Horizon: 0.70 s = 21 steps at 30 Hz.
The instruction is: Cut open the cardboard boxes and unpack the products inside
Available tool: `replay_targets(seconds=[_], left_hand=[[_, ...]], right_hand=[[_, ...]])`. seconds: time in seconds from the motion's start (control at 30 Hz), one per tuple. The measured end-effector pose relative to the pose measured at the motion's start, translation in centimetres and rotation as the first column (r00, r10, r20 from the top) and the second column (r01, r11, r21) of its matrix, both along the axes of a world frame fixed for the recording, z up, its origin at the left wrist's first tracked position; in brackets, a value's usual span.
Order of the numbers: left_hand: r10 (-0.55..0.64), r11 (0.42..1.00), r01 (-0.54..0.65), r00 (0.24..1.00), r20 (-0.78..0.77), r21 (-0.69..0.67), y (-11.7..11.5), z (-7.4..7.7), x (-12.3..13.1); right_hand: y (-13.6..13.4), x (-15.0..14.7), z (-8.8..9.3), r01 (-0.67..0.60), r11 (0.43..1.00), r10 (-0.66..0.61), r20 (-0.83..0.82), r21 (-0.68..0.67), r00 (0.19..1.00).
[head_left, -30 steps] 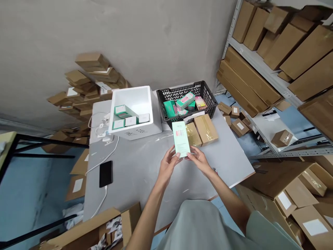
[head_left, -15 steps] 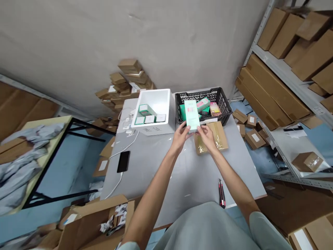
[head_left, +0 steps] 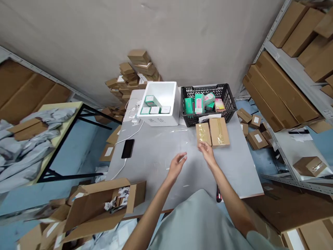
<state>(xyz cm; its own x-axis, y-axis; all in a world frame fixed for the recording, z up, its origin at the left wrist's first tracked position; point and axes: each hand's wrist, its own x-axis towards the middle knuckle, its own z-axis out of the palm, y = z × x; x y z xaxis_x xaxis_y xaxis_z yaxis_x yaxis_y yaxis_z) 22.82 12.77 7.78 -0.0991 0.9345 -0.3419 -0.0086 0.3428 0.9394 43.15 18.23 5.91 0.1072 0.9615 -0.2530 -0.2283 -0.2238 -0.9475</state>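
Zero held: L hand (head_left: 177, 167) & R hand (head_left: 207, 154) both empty, fingers loosely curled; L over desk (head_left: 153, 149), R by small carton (head_left: 203, 133), contact unclear. It's just beside big carton (head_left: 219, 132), in front of crate (head_left: 191, 120), prob. sparing near-side room. Crate presumably keeps loose green boxes (head_left: 189, 105) together.

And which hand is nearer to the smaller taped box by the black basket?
Right. The right hand is at the near edge of the smaller taped box, contact unclear; the left hand is farther off, to its left.
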Motion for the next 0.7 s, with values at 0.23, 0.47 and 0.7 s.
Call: replay_targets(seconds=[0.23,0.47,0.7], left_hand=[[0.062,0.979,-0.05,0.997,0.055,-0.198,-11.1,-1.9,-3.2],[0.192,0.98,-0.184,0.975,0.111,-0.077,-13.6,0.1,-8.3],[0.293,0.952,-0.299,0.952,0.088,0.064,-19.7,-0.3,-18.6]], right_hand=[[-10.3,-4.2,-3.7,-0.188,0.954,0.18,-0.056,-0.235,0.982],[-14.6,-10.8,-3.8,-0.502,0.831,0.514,-0.016,-0.238,0.858],[-17.0,-19.3,-3.8,-0.641,0.721,0.683,0.113,-0.265,0.722]])
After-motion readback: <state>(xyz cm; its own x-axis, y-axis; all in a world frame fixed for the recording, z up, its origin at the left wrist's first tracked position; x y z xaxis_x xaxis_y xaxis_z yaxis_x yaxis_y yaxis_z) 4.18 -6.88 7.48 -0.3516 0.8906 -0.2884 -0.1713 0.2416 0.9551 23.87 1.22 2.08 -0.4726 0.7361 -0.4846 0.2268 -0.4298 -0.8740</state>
